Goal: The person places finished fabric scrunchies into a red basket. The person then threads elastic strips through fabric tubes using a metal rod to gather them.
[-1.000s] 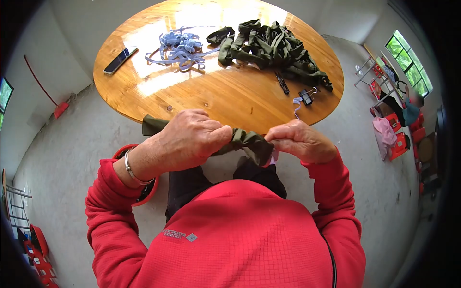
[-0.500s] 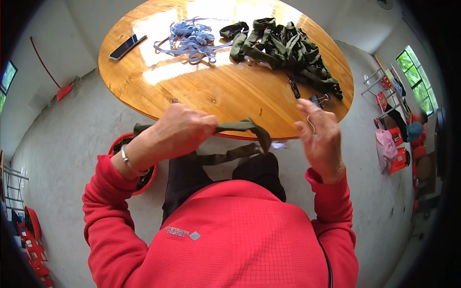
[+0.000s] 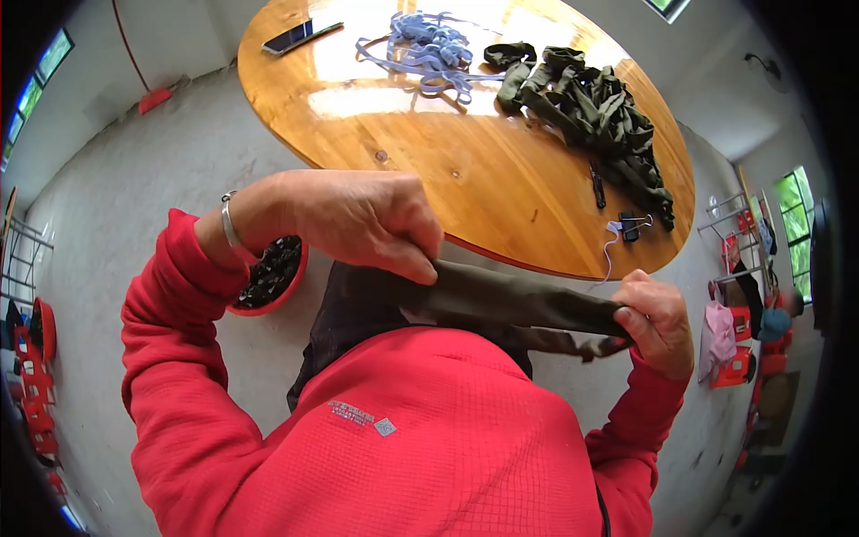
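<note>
A dark green fabric strip (image 3: 528, 300) is stretched between my two hands, above my lap and in front of the table edge. My left hand (image 3: 362, 219) is closed on its left end, thumb and fingers pinched together. At the right end my right hand (image 3: 658, 322) grips the fabric, thumb on top. A second layer of the strip hangs slightly below the upper one. On the wooden table (image 3: 429, 188) lie a heap of dark green fabric pieces (image 3: 599, 112) and a tangle of light blue elastic (image 3: 429, 49).
A phone (image 3: 301, 38) lies at the table's far left. A black binder clip (image 3: 630, 227) and a small black tool (image 3: 598, 185) are near its right edge. A red basin (image 3: 273, 277) with dark contents stands on the floor. At the far right, a person (image 3: 775, 324) is near red stools.
My right hand, open half a second ago, has closed on the green strip. The strip is now pulled straight. The view has shifted, with the table higher and further right.
</note>
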Action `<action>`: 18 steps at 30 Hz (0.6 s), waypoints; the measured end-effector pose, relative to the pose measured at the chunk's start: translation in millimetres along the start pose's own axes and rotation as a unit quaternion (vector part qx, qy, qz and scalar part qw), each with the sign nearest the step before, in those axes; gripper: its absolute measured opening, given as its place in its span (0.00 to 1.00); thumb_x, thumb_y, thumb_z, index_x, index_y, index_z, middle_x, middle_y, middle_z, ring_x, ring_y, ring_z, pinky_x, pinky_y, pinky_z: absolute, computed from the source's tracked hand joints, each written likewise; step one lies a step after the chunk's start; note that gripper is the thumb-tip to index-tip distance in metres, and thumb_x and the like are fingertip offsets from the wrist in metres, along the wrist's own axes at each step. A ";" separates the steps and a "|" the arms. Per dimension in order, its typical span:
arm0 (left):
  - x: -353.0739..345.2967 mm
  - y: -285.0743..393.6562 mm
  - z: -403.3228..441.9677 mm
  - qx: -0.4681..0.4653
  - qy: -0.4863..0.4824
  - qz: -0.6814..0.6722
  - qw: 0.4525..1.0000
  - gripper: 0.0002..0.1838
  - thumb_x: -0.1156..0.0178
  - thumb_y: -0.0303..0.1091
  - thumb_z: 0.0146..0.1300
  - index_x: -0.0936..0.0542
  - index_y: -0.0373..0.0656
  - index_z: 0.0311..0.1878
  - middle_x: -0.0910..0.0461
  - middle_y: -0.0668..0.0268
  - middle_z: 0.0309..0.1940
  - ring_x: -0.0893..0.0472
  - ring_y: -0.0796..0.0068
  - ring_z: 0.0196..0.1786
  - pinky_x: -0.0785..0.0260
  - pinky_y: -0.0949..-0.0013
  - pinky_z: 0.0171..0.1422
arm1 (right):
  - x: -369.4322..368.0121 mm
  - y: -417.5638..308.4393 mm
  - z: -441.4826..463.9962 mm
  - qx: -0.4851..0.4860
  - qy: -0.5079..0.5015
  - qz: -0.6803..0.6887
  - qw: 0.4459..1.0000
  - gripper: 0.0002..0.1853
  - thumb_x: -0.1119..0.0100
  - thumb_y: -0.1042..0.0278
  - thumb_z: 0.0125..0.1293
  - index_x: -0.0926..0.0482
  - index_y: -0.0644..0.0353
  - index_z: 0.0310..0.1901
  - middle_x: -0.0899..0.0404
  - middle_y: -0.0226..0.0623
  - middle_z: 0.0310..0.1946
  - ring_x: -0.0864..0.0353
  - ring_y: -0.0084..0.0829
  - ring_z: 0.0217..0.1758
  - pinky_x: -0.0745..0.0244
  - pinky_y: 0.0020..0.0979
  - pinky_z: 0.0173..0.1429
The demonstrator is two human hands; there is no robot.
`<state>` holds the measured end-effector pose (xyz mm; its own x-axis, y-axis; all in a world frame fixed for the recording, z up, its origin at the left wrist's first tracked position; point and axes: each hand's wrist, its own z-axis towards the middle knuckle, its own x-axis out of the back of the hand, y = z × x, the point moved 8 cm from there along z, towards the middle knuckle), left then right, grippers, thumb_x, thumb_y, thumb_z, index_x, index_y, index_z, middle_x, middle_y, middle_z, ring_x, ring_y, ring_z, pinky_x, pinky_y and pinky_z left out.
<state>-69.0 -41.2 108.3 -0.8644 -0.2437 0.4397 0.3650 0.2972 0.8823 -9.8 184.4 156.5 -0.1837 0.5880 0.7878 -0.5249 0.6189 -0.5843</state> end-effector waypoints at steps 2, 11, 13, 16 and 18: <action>-3.0 10.6 3.3 -0.037 0.030 0.092 0.995 0.09 0.40 0.32 0.61 0.25 0.36 0.30 0.31 0.56 0.18 0.29 0.66 0.22 0.37 0.66 0.28 | -3.5 -5.7 0.3 -0.009 0.005 0.014 1.000 0.03 0.41 0.74 0.55 0.21 0.64 0.29 0.26 0.34 0.18 0.32 0.38 0.24 0.35 0.33 0.34; -18.7 33.5 31.2 -0.161 0.156 0.294 0.929 0.09 0.41 0.29 0.58 0.31 0.41 0.26 0.30 0.56 0.15 0.26 0.50 0.21 0.35 0.57 0.25 | -41.4 -10.7 18.6 0.010 0.063 0.004 0.998 0.02 0.40 0.77 0.55 0.22 0.62 0.31 0.26 0.34 0.17 0.29 0.38 0.25 0.34 0.34 0.34; -25.6 31.9 39.1 -0.158 0.147 0.293 0.931 0.10 0.40 0.30 0.57 0.31 0.41 0.26 0.30 0.56 0.15 0.26 0.50 0.22 0.35 0.57 0.25 | -52.5 -12.9 25.3 0.029 0.049 0.015 0.998 0.02 0.41 0.78 0.55 0.23 0.61 0.30 0.26 0.34 0.17 0.28 0.38 0.24 0.33 0.34 0.34; -32.8 21.0 49.3 -0.145 0.166 0.291 0.931 0.10 0.39 0.30 0.55 0.31 0.41 0.26 0.30 0.56 0.15 0.26 0.50 0.21 0.36 0.57 0.24 | -71.9 -6.0 37.9 0.062 0.048 0.003 0.997 0.03 0.42 0.77 0.58 0.26 0.61 0.27 0.26 0.35 0.16 0.27 0.37 0.22 0.32 0.34 0.32; -30.6 5.4 51.6 -0.122 0.168 0.319 0.925 0.10 0.38 0.30 0.54 0.32 0.41 0.26 0.30 0.56 0.15 0.26 0.50 0.21 0.36 0.57 0.23 | -84.0 5.7 41.7 0.051 0.028 0.037 0.998 0.06 0.43 0.75 0.60 0.27 0.61 0.26 0.26 0.36 0.15 0.26 0.36 0.19 0.32 0.34 0.29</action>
<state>-58.4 15.5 91.0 -0.3056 -0.3764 0.8746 0.8656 0.2729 0.4199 -32.1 116.8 95.2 -0.1799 0.6594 0.7299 -0.5947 0.5182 -0.6147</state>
